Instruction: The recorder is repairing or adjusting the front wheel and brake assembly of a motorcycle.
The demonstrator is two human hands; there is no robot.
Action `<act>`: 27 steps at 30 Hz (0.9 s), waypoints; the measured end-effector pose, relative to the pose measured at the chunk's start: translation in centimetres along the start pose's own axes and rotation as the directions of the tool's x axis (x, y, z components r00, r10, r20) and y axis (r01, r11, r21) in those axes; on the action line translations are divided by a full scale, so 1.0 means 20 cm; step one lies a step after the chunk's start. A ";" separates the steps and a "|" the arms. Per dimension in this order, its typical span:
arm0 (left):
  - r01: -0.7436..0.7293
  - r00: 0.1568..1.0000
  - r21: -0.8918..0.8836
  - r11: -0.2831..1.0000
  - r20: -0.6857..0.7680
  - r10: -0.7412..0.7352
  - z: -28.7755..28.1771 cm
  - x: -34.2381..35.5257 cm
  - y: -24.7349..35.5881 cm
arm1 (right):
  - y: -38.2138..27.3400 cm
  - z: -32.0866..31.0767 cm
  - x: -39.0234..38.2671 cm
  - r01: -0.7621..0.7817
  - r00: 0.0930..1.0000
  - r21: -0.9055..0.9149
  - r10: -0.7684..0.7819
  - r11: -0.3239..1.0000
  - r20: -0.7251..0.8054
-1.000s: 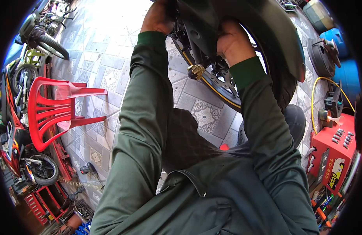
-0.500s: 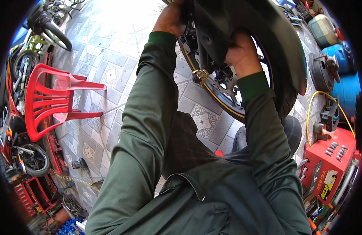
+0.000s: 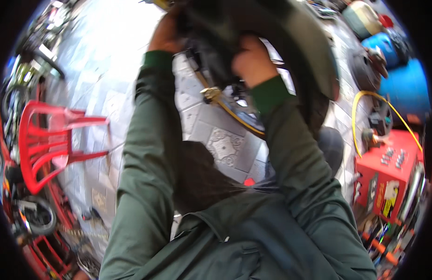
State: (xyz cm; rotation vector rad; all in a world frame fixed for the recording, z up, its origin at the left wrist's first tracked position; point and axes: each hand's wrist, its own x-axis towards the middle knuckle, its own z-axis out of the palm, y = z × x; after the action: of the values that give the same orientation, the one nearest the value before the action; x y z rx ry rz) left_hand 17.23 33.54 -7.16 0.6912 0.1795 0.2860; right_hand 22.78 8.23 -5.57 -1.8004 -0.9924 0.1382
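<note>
A motorcycle wheel (image 3: pixel 251 125) with a yellow-striped rim stands before me at the top, beneath a large dark mudguard (image 3: pixel 290 42). A gold-coloured metal part (image 3: pixel 210 95) sits at the rim's near left side. My left hand (image 3: pixel 165 35) reaches to the left side of the dark bodywork, its fingers hidden in shadow and smeared by motion. My right hand (image 3: pixel 255 63) is between the mudguard and the wheel, fingers curled inward against the dark part there. What it grips is hidden. Both forearms wear dark green sleeves.
A red plastic chair (image 3: pixel 43 144) is on the patterned tile floor (image 3: pixel 225 147) at left, with motorcycles beyond it. On the right are a red machine (image 3: pixel 384 175) with small metal pieces on top, a yellow hose (image 3: pixel 355 112), and blue drums (image 3: pixel 405 91).
The whole view has swung, so the wheel and both arms sit further left in the picture. Both hands stay at the same places on the wheel and mudguard. The picture is now blurred.
</note>
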 end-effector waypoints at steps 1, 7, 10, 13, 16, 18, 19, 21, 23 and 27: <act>0.017 0.996 -0.077 0.997 0.086 -0.010 0.11 0.01 -0.09 | 0.10 0.01 0.00 -0.023 0.998 -0.064 0.019 0.998 -0.063; -0.072 0.956 0.002 0.997 -0.283 0.070 0.39 -0.10 -0.09 | 0.01 0.09 0.02 -0.096 0.975 0.357 0.160 0.929 -0.153; -0.069 0.974 0.097 0.993 -0.209 0.089 0.21 -0.09 -0.04 | -0.19 -0.04 -0.06 -0.126 0.980 0.340 0.170 0.932 -0.104; -0.098 0.972 0.197 0.975 -0.193 0.137 0.28 -0.08 -0.09 | -0.18 -0.16 -0.09 -0.173 0.985 0.214 0.164 0.961 0.059; -0.176 0.983 0.515 0.839 0.043 0.180 -0.06 -0.06 0.04 | -0.14 0.04 -0.03 -0.160 0.987 0.220 0.161 0.962 0.014; -0.224 0.972 0.604 0.765 0.192 0.133 -0.13 -0.02 0.05 | -0.08 0.15 0.04 -0.095 0.986 0.633 0.160 0.768 -0.046; -0.215 0.966 0.583 0.783 0.246 0.083 -0.13 0.01 0.04 | -0.05 0.19 0.08 -0.024 0.984 0.790 0.154 0.613 -0.090; 0.275 0.867 0.245 0.930 0.356 -0.350 -0.05 0.07 0.06 | -0.02 0.23 0.17 0.152 0.974 0.966 0.133 0.208 -0.182; 0.138 0.912 0.447 0.884 0.291 -0.290 -0.03 0.05 0.05 | -0.01 0.22 0.12 0.155 0.960 0.969 0.203 0.193 -0.194; -0.319 0.936 0.919 0.232 0.267 0.228 0.05 -0.08 0.03 | -0.26 0.10 -0.09 0.019 0.917 0.993 0.395 0.120 -0.065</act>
State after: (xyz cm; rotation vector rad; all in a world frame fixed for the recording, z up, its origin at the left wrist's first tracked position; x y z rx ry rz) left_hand 15.82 32.87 -5.91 2.0175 0.1382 0.4967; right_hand 17.77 9.12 -2.87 -0.5651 -0.1779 0.5297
